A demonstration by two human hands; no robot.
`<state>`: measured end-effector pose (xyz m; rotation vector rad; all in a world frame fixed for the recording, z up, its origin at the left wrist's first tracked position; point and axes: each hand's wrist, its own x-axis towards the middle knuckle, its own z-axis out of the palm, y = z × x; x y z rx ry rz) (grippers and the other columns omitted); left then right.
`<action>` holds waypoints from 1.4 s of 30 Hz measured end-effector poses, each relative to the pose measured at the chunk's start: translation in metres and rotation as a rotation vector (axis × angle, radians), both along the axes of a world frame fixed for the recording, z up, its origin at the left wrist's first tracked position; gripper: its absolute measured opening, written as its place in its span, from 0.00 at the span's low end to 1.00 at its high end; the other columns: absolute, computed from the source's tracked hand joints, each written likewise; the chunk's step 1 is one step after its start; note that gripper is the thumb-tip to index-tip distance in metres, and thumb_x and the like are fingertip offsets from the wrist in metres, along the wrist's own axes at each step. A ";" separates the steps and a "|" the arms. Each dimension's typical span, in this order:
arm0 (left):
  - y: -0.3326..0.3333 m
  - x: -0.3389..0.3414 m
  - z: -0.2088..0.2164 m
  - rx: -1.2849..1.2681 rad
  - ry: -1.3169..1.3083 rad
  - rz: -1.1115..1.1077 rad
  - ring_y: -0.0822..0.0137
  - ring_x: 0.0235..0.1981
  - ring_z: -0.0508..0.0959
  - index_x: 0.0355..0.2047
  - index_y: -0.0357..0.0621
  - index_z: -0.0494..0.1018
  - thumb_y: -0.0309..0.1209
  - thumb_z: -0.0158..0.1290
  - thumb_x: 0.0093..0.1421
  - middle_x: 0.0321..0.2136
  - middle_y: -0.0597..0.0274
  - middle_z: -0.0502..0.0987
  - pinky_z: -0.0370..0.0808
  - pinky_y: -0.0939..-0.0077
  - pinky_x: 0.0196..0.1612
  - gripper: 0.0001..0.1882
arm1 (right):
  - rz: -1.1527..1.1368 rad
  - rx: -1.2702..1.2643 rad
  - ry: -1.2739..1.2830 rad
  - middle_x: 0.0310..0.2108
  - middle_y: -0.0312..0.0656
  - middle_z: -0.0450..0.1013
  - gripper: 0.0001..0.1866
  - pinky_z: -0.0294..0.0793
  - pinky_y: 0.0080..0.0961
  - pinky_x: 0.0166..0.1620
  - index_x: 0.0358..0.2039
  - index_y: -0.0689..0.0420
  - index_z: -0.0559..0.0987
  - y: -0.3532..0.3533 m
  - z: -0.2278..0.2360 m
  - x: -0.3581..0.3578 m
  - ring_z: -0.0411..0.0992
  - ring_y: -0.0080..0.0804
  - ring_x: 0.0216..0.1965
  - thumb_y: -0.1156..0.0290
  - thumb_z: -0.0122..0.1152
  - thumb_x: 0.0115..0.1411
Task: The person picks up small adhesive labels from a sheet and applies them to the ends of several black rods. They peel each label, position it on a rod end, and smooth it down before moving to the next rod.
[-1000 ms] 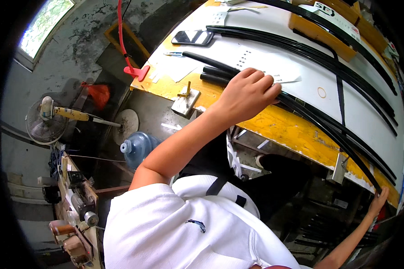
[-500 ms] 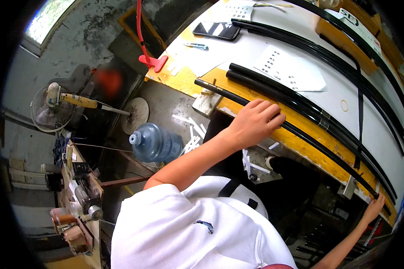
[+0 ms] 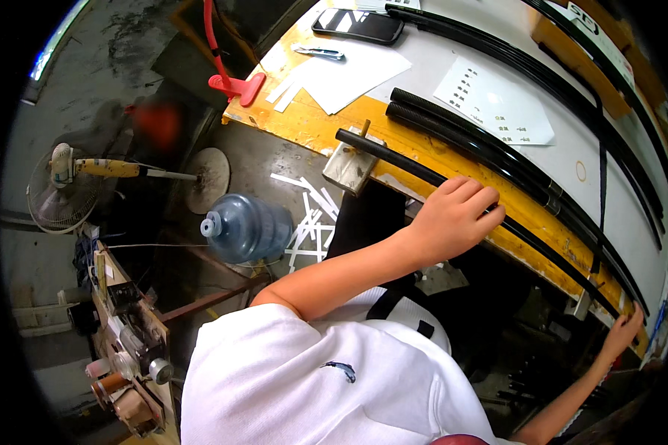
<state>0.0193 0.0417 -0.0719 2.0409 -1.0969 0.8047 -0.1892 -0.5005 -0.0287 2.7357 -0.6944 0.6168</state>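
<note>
A long, thin black tube (image 3: 545, 251) lies along the near edge of the yellow workbench (image 3: 304, 127). My left hand (image 3: 460, 216) is closed over it, left of its middle, with the fingers wrapped on top. At the tube's right end, my right hand (image 3: 625, 332) has its fingers closed on it, though the fingertips are small and partly hidden. The tube's left end rests by an upright peg on a pale block (image 3: 351, 165) fixed at the bench edge. Just beyond lies a bundle of thicker black tubes (image 3: 464, 135), which neither hand holds.
More black tubes (image 3: 531, 78) stretch along the far side, near a phone (image 3: 358, 26), a utility knife (image 3: 319, 52) and printed sheets (image 3: 490, 104). A red clamp (image 3: 237, 87) grips the bench corner. On the floor are a water jug (image 3: 249, 228), paper strips (image 3: 315, 222) and a fan (image 3: 67, 182).
The whole view has shifted. Light markings near the tube's left end no longer show, so the tube appears turned. Both hands stay on it.
</note>
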 end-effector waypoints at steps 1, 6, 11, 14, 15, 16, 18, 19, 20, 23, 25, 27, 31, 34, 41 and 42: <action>0.000 -0.001 0.001 0.007 0.013 -0.005 0.61 0.34 0.72 0.40 0.44 0.73 0.28 0.52 0.46 0.34 0.60 0.72 0.70 0.67 0.36 0.17 | 0.071 0.011 0.016 0.58 0.46 0.63 0.19 0.64 0.39 0.59 0.57 0.57 0.69 0.034 0.009 0.018 0.62 0.44 0.60 0.75 0.45 0.66; -0.015 -0.008 -0.001 -0.047 -0.009 0.035 0.61 0.35 0.73 0.36 0.44 0.73 0.29 0.52 0.46 0.33 0.60 0.73 0.71 0.68 0.39 0.14 | 0.536 0.166 -0.063 0.48 0.45 0.72 0.14 0.67 0.34 0.55 0.47 0.60 0.74 0.202 0.036 0.095 0.69 0.41 0.52 0.81 0.50 0.61; -0.015 -0.008 -0.002 -0.012 0.084 -0.024 0.60 0.36 0.73 0.35 0.43 0.73 0.31 0.52 0.46 0.35 0.60 0.73 0.71 0.66 0.43 0.14 | 0.963 1.157 0.051 0.41 0.48 0.75 0.14 0.73 0.31 0.47 0.40 0.64 0.76 0.376 0.066 0.121 0.75 0.39 0.40 0.84 0.51 0.51; -0.014 -0.008 -0.003 -0.063 0.082 -0.020 0.59 0.38 0.73 0.36 0.43 0.73 0.31 0.52 0.47 0.35 0.59 0.73 0.71 0.64 0.46 0.14 | 1.331 1.446 0.179 0.37 0.55 0.72 0.21 0.76 0.32 0.38 0.47 0.62 0.72 0.433 0.076 0.128 0.72 0.44 0.34 0.78 0.54 0.49; -0.018 -0.007 -0.005 -0.096 0.067 -0.019 0.59 0.38 0.73 0.36 0.43 0.73 0.32 0.52 0.47 0.36 0.58 0.73 0.71 0.63 0.47 0.14 | 1.373 1.602 0.169 0.37 0.56 0.72 0.21 0.76 0.31 0.38 0.46 0.61 0.73 0.446 0.080 0.129 0.73 0.45 0.34 0.77 0.55 0.49; -0.021 -0.009 -0.005 -0.106 0.083 -0.003 0.58 0.40 0.73 0.36 0.42 0.73 0.31 0.52 0.48 0.37 0.56 0.73 0.70 0.61 0.50 0.14 | 1.412 1.759 0.164 0.38 0.58 0.72 0.20 0.76 0.31 0.38 0.46 0.60 0.74 0.460 0.085 0.131 0.73 0.47 0.34 0.76 0.55 0.49; -0.019 -0.012 -0.003 -0.097 0.106 0.009 0.57 0.42 0.73 0.38 0.42 0.73 0.30 0.52 0.49 0.39 0.55 0.74 0.69 0.59 0.52 0.14 | 1.471 2.005 0.073 0.37 0.58 0.73 0.16 0.76 0.30 0.38 0.43 0.58 0.75 0.482 0.091 0.133 0.74 0.47 0.35 0.78 0.53 0.52; -0.018 -0.013 -0.003 -0.090 0.118 0.006 0.56 0.43 0.73 0.39 0.41 0.73 0.29 0.52 0.49 0.40 0.54 0.74 0.69 0.58 0.53 0.15 | 1.479 2.114 -0.035 0.35 0.58 0.74 0.13 0.76 0.29 0.38 0.41 0.57 0.75 0.493 0.090 0.128 0.74 0.47 0.35 0.79 0.52 0.54; -0.014 -0.013 0.001 -0.096 0.129 0.004 0.56 0.44 0.73 0.39 0.41 0.73 0.29 0.52 0.49 0.40 0.54 0.74 0.69 0.58 0.54 0.15 | 1.350 2.280 -0.253 0.34 0.56 0.74 0.10 0.76 0.30 0.37 0.40 0.55 0.76 0.519 0.100 0.123 0.73 0.44 0.35 0.76 0.52 0.57; -0.005 -0.014 0.005 -0.112 0.162 -0.039 0.54 0.46 0.74 0.40 0.40 0.72 0.28 0.53 0.49 0.42 0.52 0.73 0.69 0.56 0.55 0.16 | 1.143 2.511 -0.847 0.31 0.53 0.75 0.07 0.74 0.33 0.37 0.40 0.50 0.75 0.598 0.113 0.117 0.71 0.40 0.35 0.66 0.54 0.62; 0.002 -0.012 0.011 -0.124 0.179 -0.063 0.53 0.46 0.74 0.40 0.40 0.72 0.28 0.53 0.48 0.43 0.51 0.74 0.69 0.55 0.54 0.16 | 1.396 2.439 -0.388 0.32 0.53 0.75 0.07 0.74 0.33 0.39 0.40 0.51 0.76 0.573 0.107 0.132 0.71 0.39 0.35 0.67 0.53 0.61; 0.008 -0.011 0.015 -0.136 0.202 -0.078 0.53 0.45 0.75 0.39 0.39 0.73 0.27 0.55 0.48 0.42 0.52 0.74 0.71 0.56 0.53 0.15 | 1.452 2.359 -0.227 0.33 0.52 0.75 0.08 0.73 0.32 0.40 0.40 0.52 0.76 0.560 0.099 0.137 0.71 0.39 0.36 0.68 0.53 0.61; 0.018 -0.010 0.020 -0.139 0.229 -0.098 0.54 0.45 0.76 0.38 0.40 0.74 0.26 0.59 0.48 0.42 0.52 0.75 0.71 0.56 0.53 0.15 | 1.483 2.146 -0.053 0.34 0.51 0.75 0.09 0.73 0.31 0.42 0.40 0.55 0.77 0.538 0.095 0.144 0.72 0.39 0.38 0.71 0.51 0.60; 0.031 -0.011 0.020 -0.137 0.225 -0.082 0.55 0.46 0.75 0.38 0.40 0.74 0.26 0.56 0.48 0.43 0.52 0.75 0.71 0.57 0.54 0.14 | 1.499 1.909 0.053 0.35 0.50 0.75 0.10 0.72 0.31 0.44 0.40 0.57 0.77 0.516 0.096 0.151 0.72 0.38 0.39 0.73 0.50 0.60; 0.078 0.012 0.056 0.031 0.260 -0.110 0.53 0.47 0.76 0.37 0.40 0.74 0.28 0.58 0.49 0.42 0.52 0.76 0.71 0.58 0.52 0.13 | 1.090 0.967 -0.048 0.38 0.47 0.75 0.12 0.71 0.30 0.48 0.40 0.62 0.79 0.422 0.099 0.200 0.73 0.38 0.42 0.77 0.48 0.59; 0.088 0.019 0.064 0.062 0.306 -0.126 0.52 0.48 0.75 0.38 0.40 0.74 0.26 0.58 0.49 0.44 0.52 0.76 0.71 0.59 0.52 0.14 | 1.007 0.804 -0.046 0.39 0.47 0.76 0.13 0.72 0.29 0.48 0.40 0.63 0.79 0.405 0.089 0.215 0.74 0.39 0.42 0.77 0.49 0.58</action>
